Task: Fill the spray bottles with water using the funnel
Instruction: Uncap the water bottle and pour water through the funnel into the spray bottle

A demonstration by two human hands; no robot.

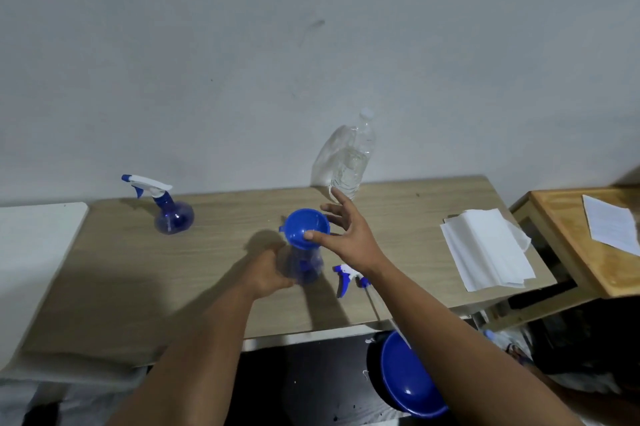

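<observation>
Fingers of your right hand [346, 235] are spread wide, and only the thumb tip rests on the rim of the blue funnel [306, 228]; the other fingers fan out beyond it, touching nothing; the funnel sits upright in the neck of an uncapped spray bottle [304, 268], directly under that thumb; your left hand [268, 275] wraps the bottle's left side, fingers curled around its clear blue body; just below your right wrist lies a detached trigger sprayer head [346, 278], flat on the wooden table [138, 280]; past your right fingertips, against the wall, stands a clear water bottle [351, 157]; well to the left of your left hand stands a second spray bottle [169, 209], its sprayer fitted; to the right of your right hand lies a stack of white paper towels [485, 249]; beneath your right forearm, below the table edge, sits a blue bowl [408, 377].
</observation>
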